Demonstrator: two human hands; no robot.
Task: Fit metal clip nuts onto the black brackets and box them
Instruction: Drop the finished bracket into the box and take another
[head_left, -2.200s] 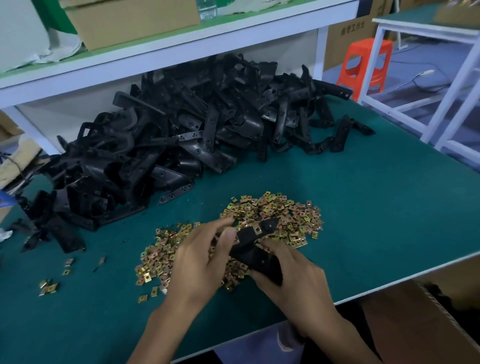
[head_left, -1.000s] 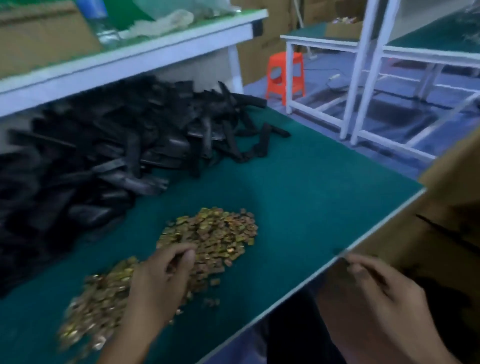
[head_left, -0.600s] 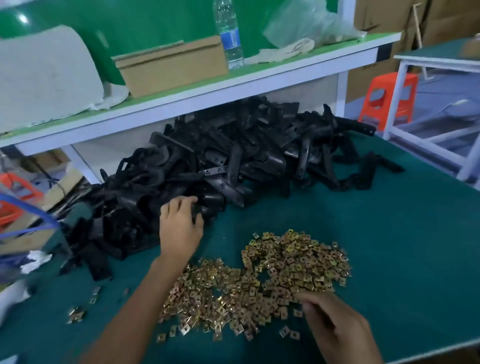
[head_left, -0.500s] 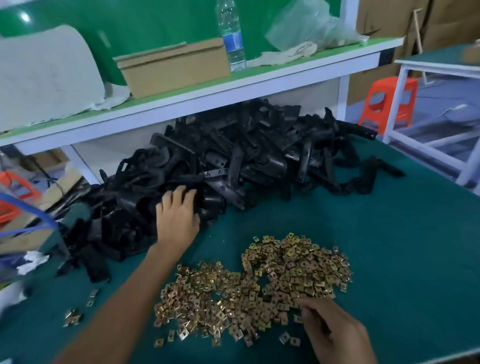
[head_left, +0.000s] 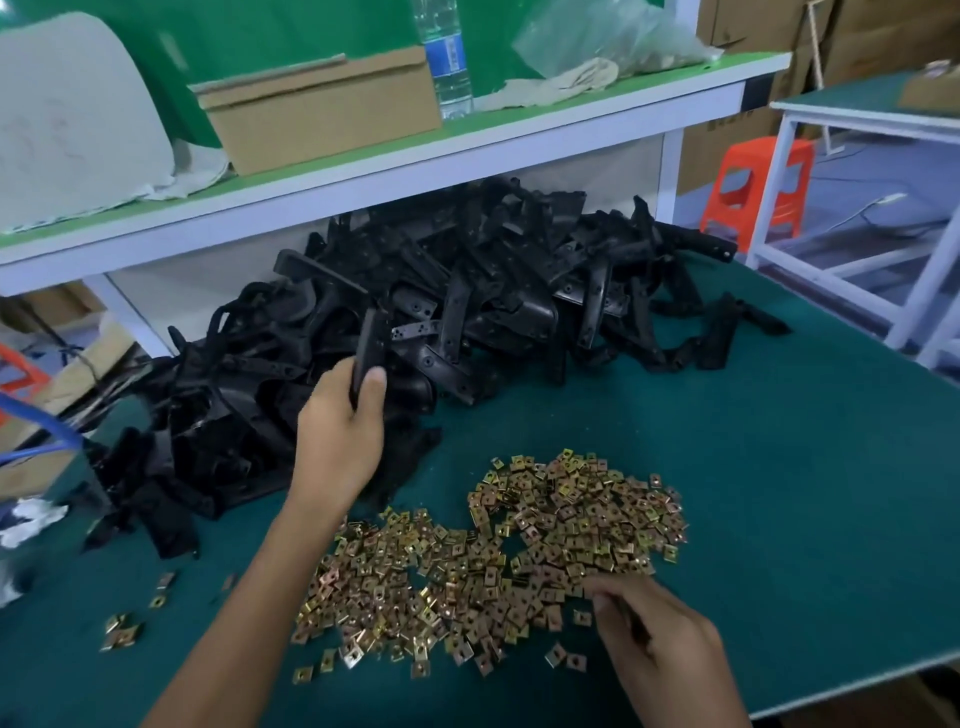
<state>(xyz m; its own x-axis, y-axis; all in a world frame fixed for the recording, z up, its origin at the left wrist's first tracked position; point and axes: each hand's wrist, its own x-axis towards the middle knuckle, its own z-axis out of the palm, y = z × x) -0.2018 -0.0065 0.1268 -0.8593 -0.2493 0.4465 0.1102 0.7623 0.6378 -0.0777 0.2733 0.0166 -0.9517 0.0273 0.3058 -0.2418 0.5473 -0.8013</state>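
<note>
Head view: pick-up step. My left hand (head_left: 337, 436) grips one bracket (head_left: 370, 338) above the black heap (head_left: 519, 291), far left; my right hand (head_left: 660, 634) curls over the near clip nuts (head_left: 519, 545), pinching one or not I cannot tell. Next, I judge, a nut slides squarely onto the bracket.

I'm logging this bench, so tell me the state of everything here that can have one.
left hand, gripping the black bracket
black bracket, upright, above the bracket heap
bracket heap, loose, unboxed
right hand, fingers curled on the clip nuts; pinch unclear
clip nuts, loose, spread out
water bottle, upright
cardboard box, closed
</note>
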